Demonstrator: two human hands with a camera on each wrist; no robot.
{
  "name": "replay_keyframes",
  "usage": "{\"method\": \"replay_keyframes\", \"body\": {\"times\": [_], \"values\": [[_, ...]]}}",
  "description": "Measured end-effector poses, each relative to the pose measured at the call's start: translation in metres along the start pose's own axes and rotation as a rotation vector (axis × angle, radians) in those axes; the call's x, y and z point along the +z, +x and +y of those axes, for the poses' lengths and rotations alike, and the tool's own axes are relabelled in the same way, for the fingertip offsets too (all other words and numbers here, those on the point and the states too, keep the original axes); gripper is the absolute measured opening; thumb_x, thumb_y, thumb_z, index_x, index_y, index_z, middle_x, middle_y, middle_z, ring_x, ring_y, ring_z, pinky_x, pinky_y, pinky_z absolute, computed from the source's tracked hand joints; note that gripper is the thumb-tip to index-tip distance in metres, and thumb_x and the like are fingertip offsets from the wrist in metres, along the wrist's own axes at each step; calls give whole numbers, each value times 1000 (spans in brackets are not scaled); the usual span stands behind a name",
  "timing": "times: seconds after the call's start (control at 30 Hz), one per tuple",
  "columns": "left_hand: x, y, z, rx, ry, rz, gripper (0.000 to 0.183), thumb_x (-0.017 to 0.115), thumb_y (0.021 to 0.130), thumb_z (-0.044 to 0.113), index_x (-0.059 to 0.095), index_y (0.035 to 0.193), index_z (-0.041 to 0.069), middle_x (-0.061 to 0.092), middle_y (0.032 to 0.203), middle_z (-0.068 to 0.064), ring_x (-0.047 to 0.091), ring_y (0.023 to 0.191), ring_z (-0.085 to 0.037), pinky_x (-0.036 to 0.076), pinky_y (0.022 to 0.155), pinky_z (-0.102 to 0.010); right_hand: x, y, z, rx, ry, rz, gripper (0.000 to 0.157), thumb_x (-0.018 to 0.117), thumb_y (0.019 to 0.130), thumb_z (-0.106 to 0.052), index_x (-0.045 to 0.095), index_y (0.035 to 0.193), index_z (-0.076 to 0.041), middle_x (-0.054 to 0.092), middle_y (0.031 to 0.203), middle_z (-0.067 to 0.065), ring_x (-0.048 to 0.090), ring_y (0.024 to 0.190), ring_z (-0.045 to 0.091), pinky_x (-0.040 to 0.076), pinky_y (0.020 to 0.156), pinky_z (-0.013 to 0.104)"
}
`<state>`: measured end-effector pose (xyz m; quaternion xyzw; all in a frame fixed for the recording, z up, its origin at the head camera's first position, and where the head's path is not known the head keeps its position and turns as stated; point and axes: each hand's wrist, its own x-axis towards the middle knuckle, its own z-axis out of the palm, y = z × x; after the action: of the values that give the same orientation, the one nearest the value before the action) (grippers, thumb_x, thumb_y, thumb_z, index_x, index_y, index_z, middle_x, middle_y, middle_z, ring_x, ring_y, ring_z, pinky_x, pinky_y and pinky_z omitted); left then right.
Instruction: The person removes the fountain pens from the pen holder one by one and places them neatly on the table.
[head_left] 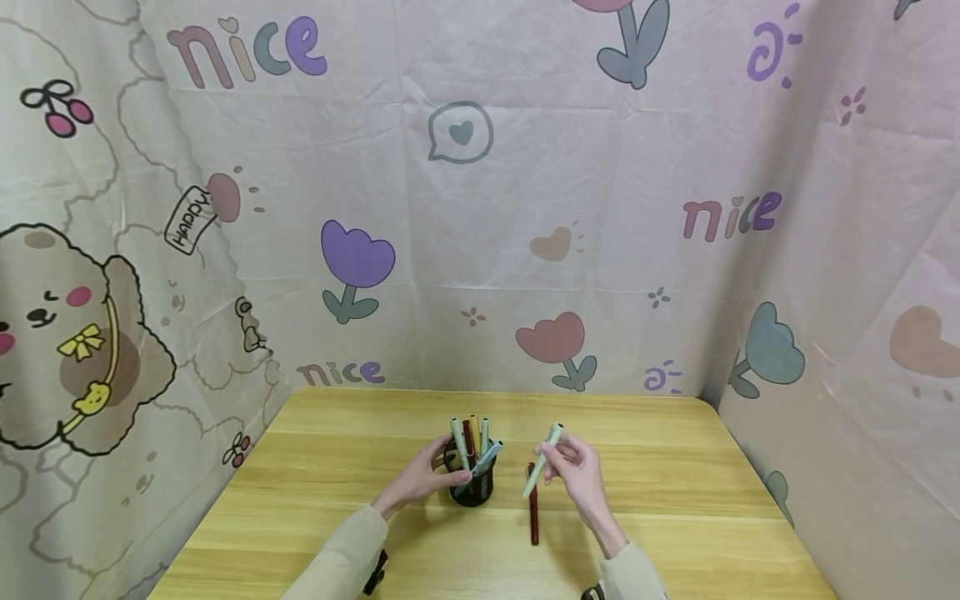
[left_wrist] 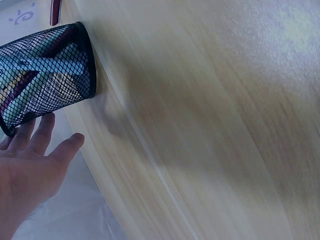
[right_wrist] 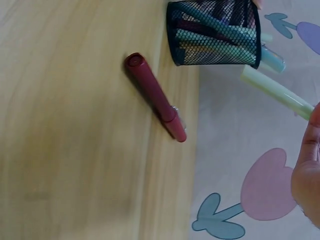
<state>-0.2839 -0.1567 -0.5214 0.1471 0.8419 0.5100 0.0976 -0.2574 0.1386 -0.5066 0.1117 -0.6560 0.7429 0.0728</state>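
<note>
A black mesh pen holder (head_left: 472,493) stands upright on the table, with several pens in green, dark red, yellow and blue rising from it. My left hand (head_left: 427,477) holds it from the left, thumb across the front and fingers at the far side; in the left wrist view those fingers (left_wrist: 39,135) meet the mesh. To the right of the holder, my right hand (head_left: 579,471) pinches a pale green pen (head_left: 533,481) in a slant above the table. Below it lies a dark red pen (head_left: 534,521), partly covered by the green one in the head view.
The wooden table (head_left: 660,467) spreads out on both sides of the hands. Its far edge runs close to a printed cloth backdrop (head_left: 465,250), which also hangs along the left and right.
</note>
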Motion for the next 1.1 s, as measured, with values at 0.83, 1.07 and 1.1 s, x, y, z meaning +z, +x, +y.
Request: {"method": "replay_keyframes", "body": {"times": [0.83,1.07,1.1], "values": [[0,0,0,8,-13,-4,95,79,87,38,26,158,1,26,162,-30,33,145,-53,33,116,-68,-16,-11,19,197,-191,55,34,65,95,-6,63,126,8,74,99,24,46,55,5,35,47,15],[0,0,0,14,-13,-6,95,78,87,37,26,158,0,26,162,-30,34,144,-54,33,116,-68,-20,-11,30,228,-241,41,37,63,96,-6,59,130,10,73,101,24,43,56,4,35,50,14],[0,0,0,15,-14,-7,95,78,87,37,26,158,0,27,161,-31,34,144,-54,33,116,-68,-21,-11,31,230,-243,38,37,63,96,-6,58,130,11,73,100,25,43,57,4,36,50,14]]}}
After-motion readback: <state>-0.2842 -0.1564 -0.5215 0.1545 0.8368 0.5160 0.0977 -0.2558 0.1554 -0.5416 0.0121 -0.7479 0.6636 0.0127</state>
